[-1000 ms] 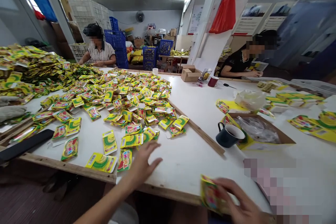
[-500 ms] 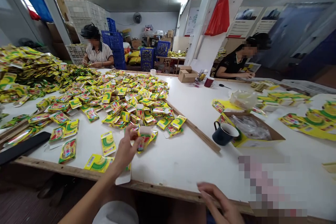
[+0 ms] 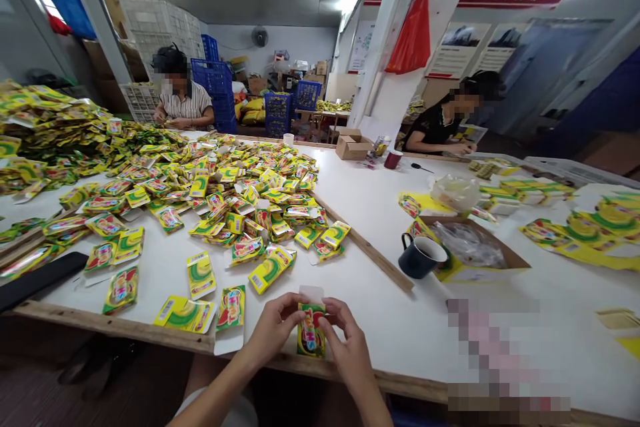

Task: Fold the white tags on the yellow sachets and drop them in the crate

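Observation:
Both my hands hold one small yellow packet (image 3: 311, 328) upright above the near edge of the white table (image 3: 380, 320). My left hand (image 3: 273, 328) pinches its left side and my right hand (image 3: 347, 340) pinches its right side. The packet has a white tab on top and a red and green print. Just to the left lie more yellow packets (image 3: 231, 307) flat on the table. A big spread of the same packets (image 3: 225, 193) covers the table's left half.
A dark mug (image 3: 419, 256) stands by an open cardboard box (image 3: 480, 250) at the right. A wooden strip (image 3: 365, 247) runs across the table. Two people sit at the far side. A black flat object (image 3: 35, 277) lies at the left edge.
My left hand picked a packet from the spread and drew it back to the table's near edge. My right hand, empty half a second ago, came up and took its other side.

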Demonstrator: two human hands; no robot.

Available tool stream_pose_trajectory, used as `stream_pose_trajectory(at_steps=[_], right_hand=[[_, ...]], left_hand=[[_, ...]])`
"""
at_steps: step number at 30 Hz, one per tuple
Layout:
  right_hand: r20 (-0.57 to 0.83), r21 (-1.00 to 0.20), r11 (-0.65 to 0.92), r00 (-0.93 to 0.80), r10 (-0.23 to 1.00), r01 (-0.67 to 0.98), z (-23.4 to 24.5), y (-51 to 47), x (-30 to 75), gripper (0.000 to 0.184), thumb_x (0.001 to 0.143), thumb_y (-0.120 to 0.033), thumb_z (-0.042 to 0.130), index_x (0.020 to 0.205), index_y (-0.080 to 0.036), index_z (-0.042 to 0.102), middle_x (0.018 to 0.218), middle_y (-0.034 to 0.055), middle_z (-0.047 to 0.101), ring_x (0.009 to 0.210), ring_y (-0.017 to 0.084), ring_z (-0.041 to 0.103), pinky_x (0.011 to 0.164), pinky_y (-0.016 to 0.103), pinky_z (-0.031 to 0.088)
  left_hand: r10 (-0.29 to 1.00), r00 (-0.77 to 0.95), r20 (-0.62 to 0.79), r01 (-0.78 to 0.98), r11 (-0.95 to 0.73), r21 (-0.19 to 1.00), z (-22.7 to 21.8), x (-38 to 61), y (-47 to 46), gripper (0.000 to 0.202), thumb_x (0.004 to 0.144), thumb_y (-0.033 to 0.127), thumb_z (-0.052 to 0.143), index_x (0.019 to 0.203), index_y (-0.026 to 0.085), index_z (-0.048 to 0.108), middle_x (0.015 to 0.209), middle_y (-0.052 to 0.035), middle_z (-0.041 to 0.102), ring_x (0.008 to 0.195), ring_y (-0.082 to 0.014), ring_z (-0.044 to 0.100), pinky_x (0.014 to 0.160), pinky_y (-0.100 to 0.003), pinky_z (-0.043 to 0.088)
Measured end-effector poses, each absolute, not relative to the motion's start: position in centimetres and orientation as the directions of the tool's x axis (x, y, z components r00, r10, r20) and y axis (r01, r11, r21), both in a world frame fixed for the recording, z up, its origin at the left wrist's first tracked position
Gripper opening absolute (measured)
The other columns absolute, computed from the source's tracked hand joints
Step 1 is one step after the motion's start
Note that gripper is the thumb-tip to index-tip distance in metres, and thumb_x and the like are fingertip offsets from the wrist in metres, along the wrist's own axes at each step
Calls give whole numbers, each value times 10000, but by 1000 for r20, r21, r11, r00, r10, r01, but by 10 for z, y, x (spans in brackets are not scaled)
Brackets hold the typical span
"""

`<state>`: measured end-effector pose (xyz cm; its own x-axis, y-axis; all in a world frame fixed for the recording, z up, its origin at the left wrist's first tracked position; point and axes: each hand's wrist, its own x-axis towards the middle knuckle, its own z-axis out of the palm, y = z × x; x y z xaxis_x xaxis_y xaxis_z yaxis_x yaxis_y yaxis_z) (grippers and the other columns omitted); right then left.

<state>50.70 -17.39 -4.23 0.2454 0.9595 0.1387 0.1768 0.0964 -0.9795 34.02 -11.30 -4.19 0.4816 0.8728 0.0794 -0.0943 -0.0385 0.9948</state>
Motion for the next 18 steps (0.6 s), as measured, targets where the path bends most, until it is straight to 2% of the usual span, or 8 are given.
stream_pose_trajectory(at_steps=[4, 7, 9, 11, 14, 18], right_hand=[[150, -965, 105, 179, 972, 242, -39, -166, 511, 181, 839, -351, 588, 931, -202, 633, 890, 50, 694, 837, 217, 651, 772, 310, 518], [215, -949, 156, 202, 955, 274, -43, -160, 512, 150, 836, -342, 589, 831, -197, 629, 868, 48, 670, 857, 218, 636, 782, 307, 505], [237, -958, 177, 277, 931, 224, -48, -158, 510, 146, 831, -336, 596, 892, -204, 615, 885, 43, 665, 862, 212, 640, 773, 305, 514], [236, -967, 186, 328, 915, 175, -51, -158, 509, 194, 832, -327, 597, 990, -214, 596, 918, 43, 674, 870, 208, 649, 783, 313, 522], [251, -956, 196, 269, 930, 217, -49, -161, 508, 178, 843, -320, 588, 972, -210, 644, 955, 60, 691, 908, 219, 648, 825, 331, 512], [277, -931, 209, 206, 939, 299, -40, -166, 508, 180, 844, -332, 598, 939, -208, 688, 1000, 73, 692, 972, 233, 628, 853, 335, 497]], left_hand=[[879, 470, 84, -32, -79, 996, -43, 345, -114, 220, 817, 273, 639, 1012, 172, 660, 977, -78, 710, 902, -225, 660, 818, -327, 517], [882, 447, 147, 31, -179, 983, -40, 352, -115, 166, 827, 240, 614, 973, 179, 666, 996, -76, 701, 953, -226, 642, 867, -336, 499], [888, 416, 198, 13, -223, 975, -37, 357, -115, 109, 834, 219, 597, 926, 181, 639, 972, -66, 686, 957, -216, 629, 875, -335, 496], [891, 394, 224, -49, -223, 974, -35, 360, -115, 118, 839, 197, 580, 957, 192, 581, 940, -48, 670, 917, -196, 628, 856, -332, 504], [881, 406, 242, -47, -245, 968, -33, 360, -116, 167, 845, 174, 560, 1010, 196, 551, 948, -45, 662, 894, -185, 626, 842, -329, 501], [869, 415, 270, 77, -329, 941, -30, 355, -118, 97, 860, 221, 553, 889, 174, 633, 918, -66, 671, 893, -203, 621, 822, -325, 483]])
